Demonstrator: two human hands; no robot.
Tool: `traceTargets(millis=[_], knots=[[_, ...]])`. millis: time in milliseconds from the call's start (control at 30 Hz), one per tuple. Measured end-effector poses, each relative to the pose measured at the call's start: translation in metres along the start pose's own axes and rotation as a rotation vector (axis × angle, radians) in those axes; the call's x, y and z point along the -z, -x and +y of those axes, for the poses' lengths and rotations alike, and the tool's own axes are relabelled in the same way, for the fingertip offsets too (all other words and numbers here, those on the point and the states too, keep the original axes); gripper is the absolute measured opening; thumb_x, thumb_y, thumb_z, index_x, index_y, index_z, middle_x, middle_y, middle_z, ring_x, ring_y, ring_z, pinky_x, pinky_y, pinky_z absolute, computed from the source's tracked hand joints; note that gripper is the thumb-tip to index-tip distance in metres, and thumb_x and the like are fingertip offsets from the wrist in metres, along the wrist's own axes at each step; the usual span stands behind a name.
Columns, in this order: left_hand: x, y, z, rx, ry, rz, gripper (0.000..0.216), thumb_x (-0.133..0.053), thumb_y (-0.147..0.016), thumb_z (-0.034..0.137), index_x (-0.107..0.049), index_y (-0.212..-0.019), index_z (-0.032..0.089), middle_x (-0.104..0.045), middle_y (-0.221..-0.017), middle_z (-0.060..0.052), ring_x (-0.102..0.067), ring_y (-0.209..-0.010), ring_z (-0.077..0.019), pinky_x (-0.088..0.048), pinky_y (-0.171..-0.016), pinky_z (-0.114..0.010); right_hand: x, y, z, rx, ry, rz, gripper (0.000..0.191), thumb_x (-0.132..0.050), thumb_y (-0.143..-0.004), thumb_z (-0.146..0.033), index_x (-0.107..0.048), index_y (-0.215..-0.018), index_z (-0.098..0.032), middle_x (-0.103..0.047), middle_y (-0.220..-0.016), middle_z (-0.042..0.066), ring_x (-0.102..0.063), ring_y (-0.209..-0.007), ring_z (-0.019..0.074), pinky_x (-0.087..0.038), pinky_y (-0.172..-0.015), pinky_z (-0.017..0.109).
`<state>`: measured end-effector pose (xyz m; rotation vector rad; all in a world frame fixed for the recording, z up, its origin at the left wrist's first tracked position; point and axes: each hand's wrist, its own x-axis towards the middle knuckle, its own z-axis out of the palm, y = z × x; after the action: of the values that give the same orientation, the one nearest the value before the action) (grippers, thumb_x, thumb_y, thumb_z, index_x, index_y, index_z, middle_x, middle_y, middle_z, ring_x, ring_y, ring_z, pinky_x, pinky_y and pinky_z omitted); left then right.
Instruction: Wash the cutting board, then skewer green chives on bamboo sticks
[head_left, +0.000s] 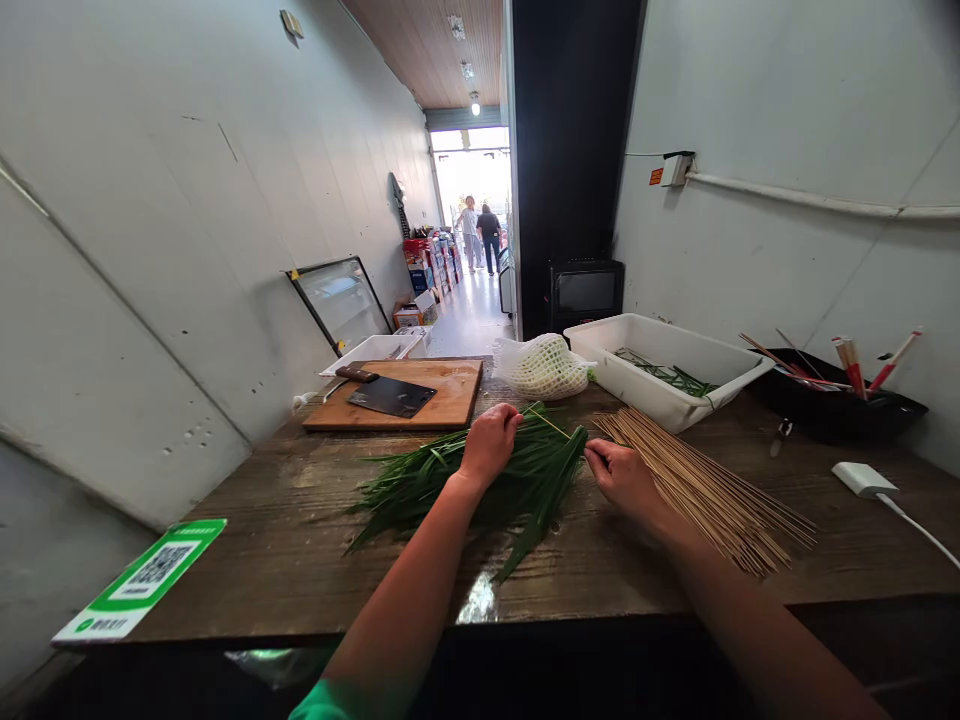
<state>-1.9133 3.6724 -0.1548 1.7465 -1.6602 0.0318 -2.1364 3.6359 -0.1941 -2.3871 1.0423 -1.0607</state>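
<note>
A pile of garlic chives (pixel 427 470) lies on the wooden table, long green leaves fanning to the left. My left hand (pixel 491 442) is closed in a pinch above it, on one end of a thin bamboo skewer (pixel 551 422). That skewer slants down to the right into a folded end of chives (pixel 576 442). At this folded end, my right hand (pixel 622 477) is closed with its fingertips pinched against the chives. Beside and under my right forearm a bundle of bamboo skewers (pixel 697 490) is spread out.
A cleaver (pixel 394 395) rests on a cutting board (pixel 457 385) at back left. Behind my hands are a net-wrapped vegetable (pixel 544 367) and a white tub (pixel 634 375) with some chives. A black basin (pixel 840 410), white adapter (pixel 862 480) and QR-code card (pixel 150 580) flank them. Two people stand far off.
</note>
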Motion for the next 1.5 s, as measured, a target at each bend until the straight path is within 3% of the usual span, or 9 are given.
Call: traceTargets(millis=[267,600,967,1233,1500], knots=[[0.0002,0.0015,-0.0016,0.047,0.139,-0.072,0.018,-0.047,-0.087,0.014,-0.062,-0.095,0.018,-0.072,-0.085,-0.006,-0.065,-0.075,-0.0181,-0.049,-0.074,-0.030,0.0003,0.0003,0.0012,-0.052,0.013,-0.008,0.028,-0.042,-0.089,-0.030,-0.067,-0.086,-0.019,-0.072,-0.081,0.006,-0.064,-0.069,0.0187,-0.043,-0.063,0.028],[0.0009,0.0024,-0.0002,-0.013,0.060,-0.009,0.009,-0.058,-0.082,0.016,-0.066,-0.085,0.019,-0.071,-0.084,-0.004,-0.063,-0.078,-0.0184,-0.048,-0.074,-0.030,0.0009,0.0000,0.0001,-0.025,-0.019,0.034,0.028,-0.041,-0.090,-0.031,-0.066,-0.083,-0.020,-0.072,-0.081,0.006,-0.064,-0.071,0.0193,-0.044,-0.065,0.028],[0.0004,0.0038,0.0052,0.002,0.038,0.007,0.015,-0.054,-0.081,0.016,-0.068,-0.084,0.019,-0.072,-0.082,-0.004,-0.064,-0.075,-0.0177,-0.047,-0.074,-0.029,0.0010,0.0001,-0.0009,-0.020,-0.040,0.019,0.027,-0.041,-0.090,-0.031,-0.065,-0.084,-0.020,-0.071,-0.083,0.006,-0.065,-0.073,0.0194,-0.045,-0.068,0.028],[0.0001,0.0033,0.0051,0.031,0.134,0.008,0.012,-0.056,-0.081,0.017,-0.067,-0.086,0.018,-0.072,-0.081,-0.005,-0.064,-0.074,-0.0170,-0.047,-0.073,-0.029,0.0009,0.0008,-0.0002,-0.019,-0.035,0.003,0.028,-0.040,-0.091,-0.031,-0.065,-0.084,-0.019,-0.071,-0.081,0.006,-0.064,-0.072,0.0189,-0.044,-0.066,0.028],[0.0008,-0.0003,0.0042,0.090,0.233,0.110,0.006,-0.057,-0.081,0.016,-0.063,-0.080,0.018,-0.068,-0.075,-0.002,-0.062,-0.069,-0.0145,-0.047,-0.068,-0.026,0.0006,0.0006,-0.0023,0.015,-0.052,0.025,0.027,-0.042,-0.090,-0.030,-0.065,-0.086,-0.019,-0.072,-0.082,0.006,-0.065,-0.071,0.0184,-0.044,-0.066,0.027]])
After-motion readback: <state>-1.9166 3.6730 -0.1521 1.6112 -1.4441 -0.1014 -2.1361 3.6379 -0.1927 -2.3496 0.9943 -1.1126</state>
